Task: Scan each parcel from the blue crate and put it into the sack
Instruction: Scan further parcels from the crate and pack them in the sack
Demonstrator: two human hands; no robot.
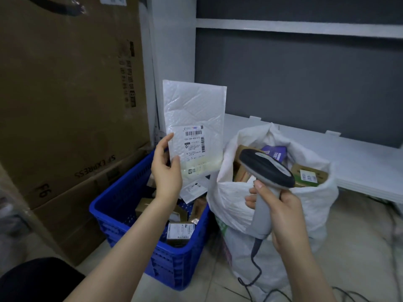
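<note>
My left hand [166,168] holds a white bubble mailer [194,110] upright above the blue crate [122,205], its barcode label facing me. My right hand [281,216] grips a grey and black handheld scanner [267,168], whose head points left toward the mailer from above the sack. The white sack [309,205] stands open on the floor to the right of the crate, with several boxes and packets inside. More parcels lie in the crate, among them a small labelled box [180,233] and a white envelope [194,188].
Large cardboard boxes [65,94] are stacked against the crate's left side. A white shelf frame [349,149] with dark panels runs behind the sack. The scanner's cable [255,271] trails down onto the tiled floor by the sack. My dark-clothed knee [37,280] is at bottom left.
</note>
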